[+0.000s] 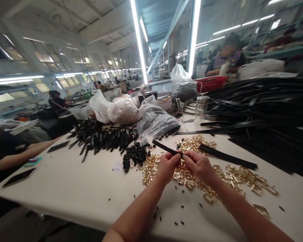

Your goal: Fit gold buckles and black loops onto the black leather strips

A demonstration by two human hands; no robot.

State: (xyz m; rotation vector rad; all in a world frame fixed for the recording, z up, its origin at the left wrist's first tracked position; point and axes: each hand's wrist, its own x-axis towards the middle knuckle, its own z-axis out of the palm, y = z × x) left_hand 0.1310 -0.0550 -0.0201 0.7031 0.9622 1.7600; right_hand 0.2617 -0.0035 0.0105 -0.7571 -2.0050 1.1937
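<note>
Black strap: long axis ten-to-four o'clock, free end toward ten, over gold buckles.
Left hand, right hand: both pinching it, thumbs close.
Forearms: left slants to one o'clock, right to ten-thirty.

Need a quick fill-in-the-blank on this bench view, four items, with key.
1. The left hand and right hand hold a strap coloured ____.
2. The metal buckles spread around and below the hands are ____ in colour.
3. From the wearer's viewpoint, the pile of small loops lies to the ____ of the buckles.
4. The basket farther back than the lidded jar is ____.

Missing words: black; gold; left; red.
</note>
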